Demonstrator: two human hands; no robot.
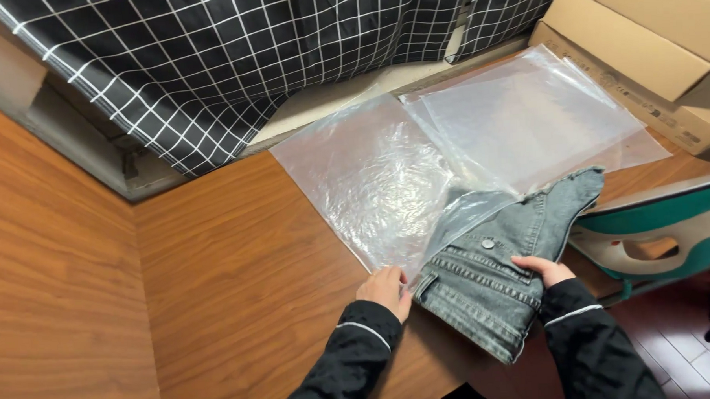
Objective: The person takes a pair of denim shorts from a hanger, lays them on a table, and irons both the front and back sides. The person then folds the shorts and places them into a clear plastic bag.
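Hands [452, 281] grip jeans [491, 273] (plastic bag [370, 183] beside).

bare wood left of plastic bag [370, 183], cardboard boxes [648, 40] blocking right

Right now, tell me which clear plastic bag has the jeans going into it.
The nearest clear bag, held open by the left hand; the bags behind lie flat, untouched.

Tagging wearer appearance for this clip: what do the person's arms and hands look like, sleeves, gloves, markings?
Both arms are in long black sleeves of a slightly textured fabric, each with a thin white piping line running around it just above the cuff. The left hand and right hand are bare: no gloves. No rings, watch or other markings can be seen.
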